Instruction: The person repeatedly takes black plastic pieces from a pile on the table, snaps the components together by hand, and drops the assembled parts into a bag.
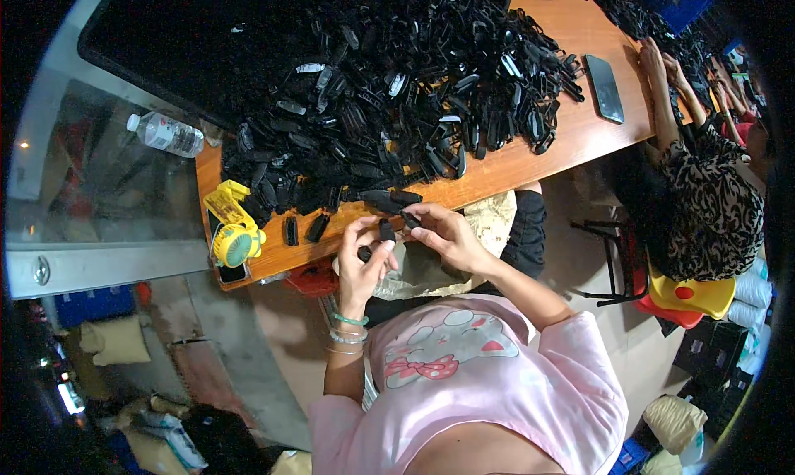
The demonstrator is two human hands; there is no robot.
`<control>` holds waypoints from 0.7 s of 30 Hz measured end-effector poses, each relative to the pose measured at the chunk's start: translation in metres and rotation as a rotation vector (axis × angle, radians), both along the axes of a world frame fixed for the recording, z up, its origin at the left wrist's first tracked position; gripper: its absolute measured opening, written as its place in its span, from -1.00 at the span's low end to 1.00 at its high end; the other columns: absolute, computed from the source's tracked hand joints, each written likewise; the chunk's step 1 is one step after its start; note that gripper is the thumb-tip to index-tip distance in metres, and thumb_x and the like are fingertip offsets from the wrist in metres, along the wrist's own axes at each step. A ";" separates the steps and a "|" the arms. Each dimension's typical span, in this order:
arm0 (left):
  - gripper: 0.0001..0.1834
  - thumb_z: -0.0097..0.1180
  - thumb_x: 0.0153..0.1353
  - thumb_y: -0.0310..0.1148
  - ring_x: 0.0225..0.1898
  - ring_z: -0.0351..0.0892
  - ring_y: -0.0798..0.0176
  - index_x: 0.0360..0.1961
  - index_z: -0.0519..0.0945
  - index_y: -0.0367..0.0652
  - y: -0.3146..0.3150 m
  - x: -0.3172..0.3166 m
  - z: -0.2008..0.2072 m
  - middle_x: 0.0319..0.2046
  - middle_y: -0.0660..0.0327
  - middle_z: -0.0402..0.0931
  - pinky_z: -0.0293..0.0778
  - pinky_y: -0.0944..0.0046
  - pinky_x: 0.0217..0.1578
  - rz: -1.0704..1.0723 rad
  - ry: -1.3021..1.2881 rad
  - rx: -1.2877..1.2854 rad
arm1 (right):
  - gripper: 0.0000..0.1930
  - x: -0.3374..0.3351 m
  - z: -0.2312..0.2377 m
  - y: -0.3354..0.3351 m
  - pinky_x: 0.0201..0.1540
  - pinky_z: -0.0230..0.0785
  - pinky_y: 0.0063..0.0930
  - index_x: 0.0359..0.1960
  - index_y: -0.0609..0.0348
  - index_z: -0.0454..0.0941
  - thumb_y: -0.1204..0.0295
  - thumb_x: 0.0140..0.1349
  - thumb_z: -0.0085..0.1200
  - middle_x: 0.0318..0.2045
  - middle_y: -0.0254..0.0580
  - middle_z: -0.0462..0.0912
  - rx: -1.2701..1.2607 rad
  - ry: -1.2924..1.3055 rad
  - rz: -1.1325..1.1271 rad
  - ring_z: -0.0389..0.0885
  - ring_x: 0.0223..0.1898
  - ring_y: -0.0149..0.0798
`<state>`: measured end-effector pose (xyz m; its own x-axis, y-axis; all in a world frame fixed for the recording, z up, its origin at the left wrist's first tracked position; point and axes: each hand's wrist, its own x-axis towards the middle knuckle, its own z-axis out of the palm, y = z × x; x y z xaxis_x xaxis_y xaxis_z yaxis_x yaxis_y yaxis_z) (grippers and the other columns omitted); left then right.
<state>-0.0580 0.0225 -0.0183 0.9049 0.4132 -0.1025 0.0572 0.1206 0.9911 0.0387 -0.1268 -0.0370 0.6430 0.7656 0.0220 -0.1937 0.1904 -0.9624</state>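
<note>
My left hand (361,255), with bracelets at the wrist, is closed around small black pieces. One black piece (386,230) stands up between its thumb and fingers, and the end of another shows in the palm. Close beside it, my right hand (447,236) pinches a small dark part (411,220) between thumb and fingertips. Both hands are at the table's near edge, over a pale sack (493,222) at my lap. A large heap of black, strap-like plastic parts (364,102) covers the table beyond them. The exact kind of these parts is too small to tell.
On the wooden table (571,148) are a yellow and green mini fan (236,239) at the left corner and a phone (604,89) at the right. A water bottle (170,134) lies at the far left. Another person (708,202) works at the right, near a yellow stool (691,294).
</note>
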 end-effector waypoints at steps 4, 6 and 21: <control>-0.64 0.06 0.15 -0.51 -0.65 0.37 0.53 0.01 0.45 -0.32 0.004 -0.006 0.002 -0.54 0.23 0.51 0.25 0.56 -0.67 -0.181 0.044 0.171 | -0.67 0.001 0.017 -0.007 0.00 0.33 -0.46 0.05 0.35 0.35 0.53 0.25 -0.02 -0.15 -0.17 0.52 -0.098 -0.133 0.052 0.50 -0.11 -0.34; -0.69 0.08 0.14 -0.49 -0.65 0.35 0.55 -0.06 0.50 -0.36 0.000 -0.006 0.011 -0.65 0.29 0.48 0.24 0.54 -0.65 -0.169 -0.056 0.283 | -0.66 0.004 0.025 -0.010 -0.04 0.32 -0.37 0.03 0.33 0.38 0.54 0.21 0.00 -0.19 -0.06 0.53 -0.202 -0.505 0.049 0.51 -0.12 -0.18; -0.77 0.15 0.08 -0.52 -0.46 0.57 0.01 -0.26 0.52 -0.49 -0.005 0.005 0.031 -0.43 -0.07 0.55 0.43 0.22 -0.44 -0.171 -0.269 0.777 | -0.60 -0.013 0.031 -0.023 -0.20 0.35 -0.21 0.00 0.45 0.31 0.64 0.07 -0.01 -0.25 0.15 0.44 -0.243 -0.951 -0.069 0.47 -0.25 0.14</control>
